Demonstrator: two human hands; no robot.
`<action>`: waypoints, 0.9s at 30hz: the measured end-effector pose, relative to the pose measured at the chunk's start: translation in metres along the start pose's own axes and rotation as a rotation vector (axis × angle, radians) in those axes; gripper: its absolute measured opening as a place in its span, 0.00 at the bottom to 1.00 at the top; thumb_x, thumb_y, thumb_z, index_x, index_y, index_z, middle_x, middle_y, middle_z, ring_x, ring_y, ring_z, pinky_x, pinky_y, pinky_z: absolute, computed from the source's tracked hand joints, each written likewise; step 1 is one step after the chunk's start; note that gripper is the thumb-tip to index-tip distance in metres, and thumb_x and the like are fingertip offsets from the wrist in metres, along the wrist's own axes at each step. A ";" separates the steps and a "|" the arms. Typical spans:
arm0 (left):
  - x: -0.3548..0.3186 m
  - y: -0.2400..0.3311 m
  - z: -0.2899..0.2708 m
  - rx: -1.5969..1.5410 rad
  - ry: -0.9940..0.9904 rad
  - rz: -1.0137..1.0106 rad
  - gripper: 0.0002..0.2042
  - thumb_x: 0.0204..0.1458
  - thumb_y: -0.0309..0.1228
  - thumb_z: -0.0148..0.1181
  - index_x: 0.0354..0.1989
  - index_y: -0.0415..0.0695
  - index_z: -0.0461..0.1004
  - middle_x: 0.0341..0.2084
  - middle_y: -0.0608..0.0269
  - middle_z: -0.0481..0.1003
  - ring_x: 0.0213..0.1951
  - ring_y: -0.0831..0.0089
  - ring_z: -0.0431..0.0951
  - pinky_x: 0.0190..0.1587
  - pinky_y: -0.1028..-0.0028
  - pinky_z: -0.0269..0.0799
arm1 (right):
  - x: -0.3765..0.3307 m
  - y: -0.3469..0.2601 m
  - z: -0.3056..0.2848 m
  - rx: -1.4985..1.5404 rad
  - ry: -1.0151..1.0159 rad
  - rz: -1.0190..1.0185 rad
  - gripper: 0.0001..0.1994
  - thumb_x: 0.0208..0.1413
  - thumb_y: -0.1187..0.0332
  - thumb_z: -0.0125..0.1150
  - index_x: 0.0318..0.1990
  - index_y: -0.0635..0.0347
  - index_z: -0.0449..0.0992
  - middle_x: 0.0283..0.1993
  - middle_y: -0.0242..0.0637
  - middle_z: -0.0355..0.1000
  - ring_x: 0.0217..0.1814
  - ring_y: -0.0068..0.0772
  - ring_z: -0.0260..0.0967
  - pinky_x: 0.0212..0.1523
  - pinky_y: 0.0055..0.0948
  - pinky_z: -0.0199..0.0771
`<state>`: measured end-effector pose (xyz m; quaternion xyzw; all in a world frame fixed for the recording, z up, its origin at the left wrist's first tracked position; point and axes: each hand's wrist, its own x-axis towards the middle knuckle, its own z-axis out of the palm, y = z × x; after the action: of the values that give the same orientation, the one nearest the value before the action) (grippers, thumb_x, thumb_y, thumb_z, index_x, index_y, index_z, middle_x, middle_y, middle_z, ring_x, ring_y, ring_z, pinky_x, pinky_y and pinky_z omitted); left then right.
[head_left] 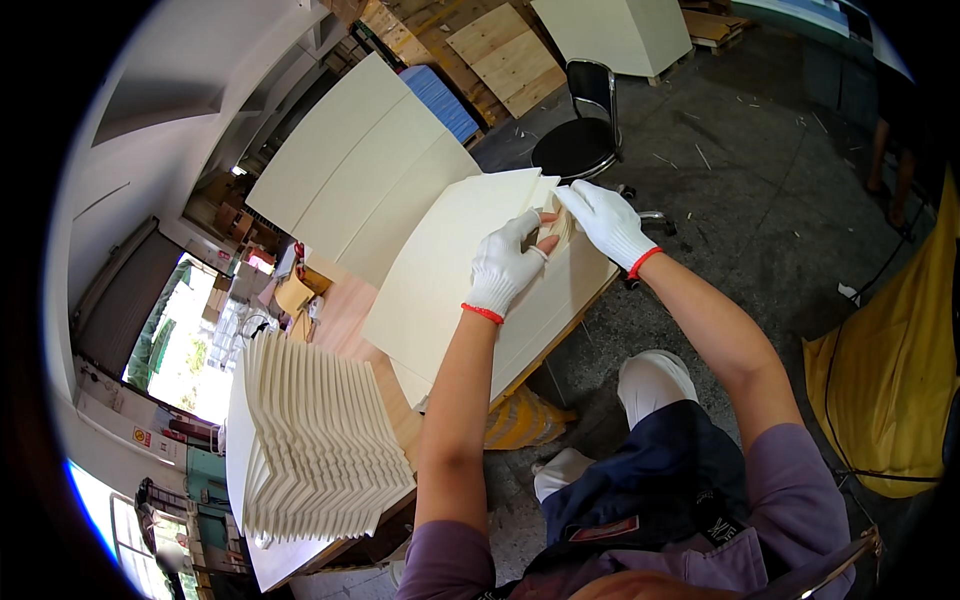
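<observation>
Both my hands wear white knit gloves with red cuffs. My left hand (508,262) reaches over a pale cream sheet (440,270) on the table, thumb and fingers apart and curved, some fingertips bare. Those fingertips rest by a narrow folded strip (563,228) at the sheet's right edge. Over the strip's far end, my right hand (603,220) has its fingers together, closed on the sheet's edge; its thumb is mostly hidden. Under the strip, more cream board (530,320) reaches toward the table's near edge.
A tall stack of folded cream sheets (320,440) stands at the left on the wooden table (345,310). Behind the work leans a large creased cream panel (360,160). A black chair (577,145) stands beyond the table; yellow fabric (885,370) hangs at right.
</observation>
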<state>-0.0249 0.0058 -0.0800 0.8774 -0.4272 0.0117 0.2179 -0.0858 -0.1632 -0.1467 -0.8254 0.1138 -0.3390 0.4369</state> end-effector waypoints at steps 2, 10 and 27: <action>0.001 -0.003 0.001 -0.011 0.008 0.009 0.17 0.54 0.40 0.64 0.53 0.57 0.78 0.41 0.53 0.80 0.43 0.56 0.81 0.48 0.64 0.74 | 0.000 0.002 0.002 0.013 0.026 -0.022 0.25 0.67 0.45 0.41 0.37 0.62 0.70 0.33 0.52 0.70 0.39 0.58 0.70 0.39 0.46 0.65; -0.001 0.001 -0.001 -0.056 0.004 0.002 0.15 0.57 0.38 0.61 0.52 0.57 0.78 0.44 0.51 0.80 0.44 0.57 0.81 0.49 0.64 0.74 | 0.000 0.005 0.002 0.021 0.042 -0.037 0.26 0.67 0.45 0.41 0.35 0.62 0.70 0.32 0.52 0.70 0.37 0.57 0.70 0.38 0.45 0.66; -0.002 0.002 0.001 -0.034 -0.001 0.033 0.15 0.57 0.38 0.60 0.52 0.56 0.77 0.43 0.52 0.79 0.44 0.53 0.80 0.48 0.64 0.74 | -0.002 -0.009 -0.007 0.029 -0.063 0.073 0.25 0.65 0.45 0.44 0.41 0.61 0.74 0.38 0.53 0.74 0.44 0.57 0.72 0.44 0.47 0.68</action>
<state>-0.0278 0.0063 -0.0805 0.8663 -0.4421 0.0077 0.2324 -0.0929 -0.1615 -0.1377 -0.8246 0.1252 -0.2985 0.4640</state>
